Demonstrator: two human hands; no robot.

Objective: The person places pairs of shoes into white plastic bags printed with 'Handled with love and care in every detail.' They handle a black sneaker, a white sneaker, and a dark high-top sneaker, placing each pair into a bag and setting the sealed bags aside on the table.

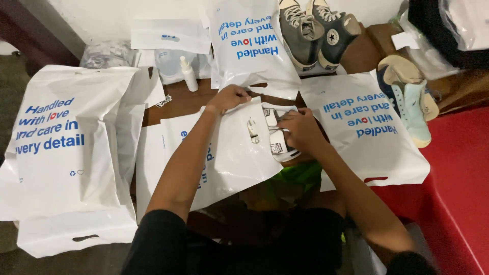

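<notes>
A white plastic carrier bag (pixel 232 153) with blue print lies in front of me on a brown table (pixel 178 99). My left hand (pixel 228 98) grips its upper edge near the handle cut-out. My right hand (pixel 300 130) is at the bag's open mouth, pressing on a black-and-white shoe (pixel 277 145) that sits partly inside. Only part of the shoe shows; the rest is hidden by the bag and my hand.
More white printed bags lie around: a large one (pixel 61 147) at left, one (pixel 252 43) at the back, one (pixel 364 127) at right. Grey high-top sneakers (pixel 310 30) stand at the back, a pale mint sneaker (pixel 415 104) at right, a small white bottle (pixel 188 74) behind. Red surface (pixel 458 178) at right.
</notes>
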